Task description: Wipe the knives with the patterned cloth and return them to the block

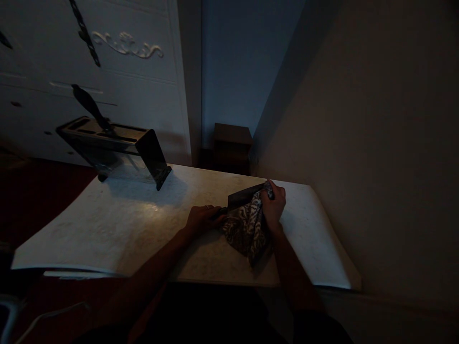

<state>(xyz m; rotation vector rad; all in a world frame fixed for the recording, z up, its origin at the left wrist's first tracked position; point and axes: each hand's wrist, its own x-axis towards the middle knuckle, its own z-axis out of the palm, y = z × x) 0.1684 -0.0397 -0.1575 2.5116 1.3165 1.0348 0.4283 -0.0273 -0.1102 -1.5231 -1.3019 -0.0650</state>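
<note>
My left hand (205, 219) is closed round the dark handle of a broad-bladed knife, much like a cleaver. Its dark blade (245, 196) points right and slightly away from me, just above the table. A dark cloth (247, 224) with a pale swirling pattern hangs in folds below the blade. Pinched in my right hand (274, 200), the cloth's upper end lies against the far end of the blade. The dim light and the cloth hide where the right fingers meet the metal.
A knife block (125, 148) with see-through sides and one black-handled knife (91, 107) in it stands at the table's back left. The pale table (139, 234) nears a wall (376, 157) on the right. Behind are a white cabinet (143, 91) and a brown box (233, 136).
</note>
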